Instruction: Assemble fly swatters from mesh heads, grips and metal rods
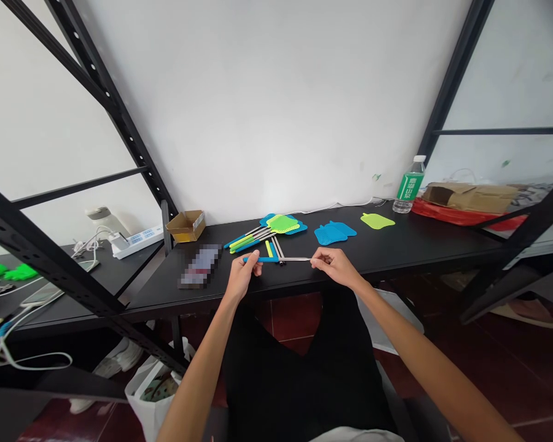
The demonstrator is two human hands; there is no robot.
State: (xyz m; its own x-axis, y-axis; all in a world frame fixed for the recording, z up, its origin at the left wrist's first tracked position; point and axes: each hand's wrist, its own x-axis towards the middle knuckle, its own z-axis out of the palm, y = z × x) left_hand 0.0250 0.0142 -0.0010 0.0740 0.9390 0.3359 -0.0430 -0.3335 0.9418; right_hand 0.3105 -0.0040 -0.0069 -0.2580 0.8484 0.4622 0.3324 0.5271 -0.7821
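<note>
Bare forearms (203, 374) reach past black trousers (276, 374) to a fly-swatter handle (276, 259).

Narrowly pinched fingers hold it above the black table (396, 252): left hand (244, 274) on the blue grip, right hand (334, 267) on the steel rod. Assembled swatters (258, 236) lie beyond; loose blue heads (334, 232) and a lime head (376, 221) remain unattached.

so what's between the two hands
A thin metal rod with a blue end runs from the left hand to the right hand, in the head view.

Bare hands (245, 276), black trousers (304, 362)
</note>
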